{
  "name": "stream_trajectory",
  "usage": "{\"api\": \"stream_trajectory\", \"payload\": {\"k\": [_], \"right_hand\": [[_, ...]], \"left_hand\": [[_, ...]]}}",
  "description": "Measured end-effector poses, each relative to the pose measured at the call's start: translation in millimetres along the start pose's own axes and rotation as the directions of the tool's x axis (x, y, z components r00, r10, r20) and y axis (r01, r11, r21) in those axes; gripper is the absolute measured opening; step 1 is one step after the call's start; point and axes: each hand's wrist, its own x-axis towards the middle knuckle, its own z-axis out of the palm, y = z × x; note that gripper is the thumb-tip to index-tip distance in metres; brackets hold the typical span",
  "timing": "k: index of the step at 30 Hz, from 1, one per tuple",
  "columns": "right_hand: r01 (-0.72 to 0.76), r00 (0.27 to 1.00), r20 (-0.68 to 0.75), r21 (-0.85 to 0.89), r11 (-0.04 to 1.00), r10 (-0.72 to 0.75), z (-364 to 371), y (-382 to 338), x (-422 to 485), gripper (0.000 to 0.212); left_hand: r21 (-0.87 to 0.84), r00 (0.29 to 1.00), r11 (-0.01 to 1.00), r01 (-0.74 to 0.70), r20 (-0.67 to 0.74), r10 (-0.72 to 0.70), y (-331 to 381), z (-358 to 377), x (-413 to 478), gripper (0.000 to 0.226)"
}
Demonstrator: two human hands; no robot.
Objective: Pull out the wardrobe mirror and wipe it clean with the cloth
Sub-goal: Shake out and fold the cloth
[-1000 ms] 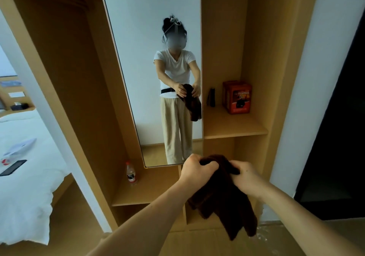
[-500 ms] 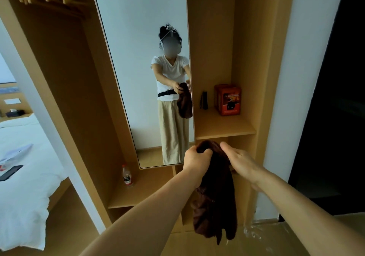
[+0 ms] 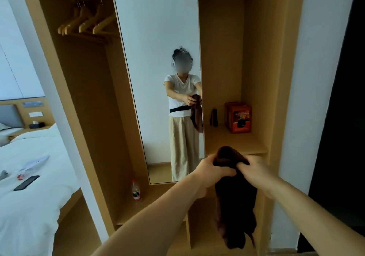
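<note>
Change: the right hand (image 3: pixel 254 168) had closed onto the cloth (image 3: pixel 235 200).
Cloth: hung long-axis vertical, by the upright mirror (image 3: pixel 156 38), at its lower right corner.
Hands: the left hand (image 3: pixel 213 170) also gripped its bunched top.

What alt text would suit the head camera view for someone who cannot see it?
The left hand and right hand grip a bunched dark brown cloth before a tall wardrobe mirror that reflects the person. Wooden hangers hang upper left; a plastic bottle stands on the low shelf, a red box on the right shelf.
</note>
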Motion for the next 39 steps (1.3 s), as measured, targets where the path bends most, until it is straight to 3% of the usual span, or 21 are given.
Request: {"api": "stream_trajectory", "payload": {"k": [2,6,13,19,22,26,28,31,35,37,39], "right_hand": [[0.042,0.999,-0.009,-0.019,0.999,-0.042,-4.7,-9.2,2.0,0.024],[0.107,0.994,0.010,-0.050,0.993,-0.107,-17.4,-28.9,4.6,0.020],[0.159,0.983,-0.082,-0.034,0.987,-0.162,-40.1,-59.7,16.7,0.022],[0.205,0.963,-0.144,-0.159,0.966,-0.228,-59.6,-69.8,23.7,0.017],[0.248,0.948,-0.134,-0.258,0.934,-0.289,-68.7,-73.0,20.5,0.020],[0.210,0.936,-0.139,-0.517,0.830,-0.324,-82.2,-75.3,17.8,0.025],[0.217,0.932,-0.130,-0.546,0.809,-0.338,-86.6,-75.8,19.3,0.021],[0.231,0.939,-0.089,-0.550,0.802,-0.331,-90.4,-73.7,22.5,0.017],[0.235,0.938,-0.065,-0.600,0.765,-0.340,-99.1,-65.4,22.7,0.019],[0.230,0.948,-0.050,-0.579,0.782,-0.316,-102.5,-62.7,23.8,0.017],[0.230,0.962,0.005,-0.556,0.799,-0.273,-103.8,-62.7,27.8,0.009]], "left_hand": [[0.069,0.998,0.996,-0.048,-0.047,0.051,7.9,-5.3,0.9,0.037],[0.045,0.982,0.995,-0.084,-0.163,0.090,25.3,-24.2,3.3,0.020],[-0.051,0.945,0.980,-0.193,-0.277,0.172,58.3,-44.2,1.2,0.023],[0.200,0.910,0.943,-0.267,-0.269,0.315,72.8,-50.3,1.6,0.008],[0.434,0.876,0.860,-0.267,-0.263,0.405,82.9,-64.1,1.9,0.014],[0.837,0.820,0.535,-0.118,-0.221,0.527,91.1,-77.7,6.2,0.035],[0.882,0.812,0.463,-0.086,-0.207,0.545,94.6,-81.6,7.8,0.037],[0.883,0.840,0.452,-0.126,-0.147,0.522,96.7,-86.4,9.4,0.028],[0.967,0.854,0.255,-0.028,-0.110,0.509,97.0,-102.4,3.7,0.024],[0.964,0.865,0.264,0.005,-0.137,0.483,94.4,-109.6,1.1,0.025],[0.912,0.880,0.409,-0.022,-0.176,0.440,90.9,-113.1,1.6,0.025]]}}
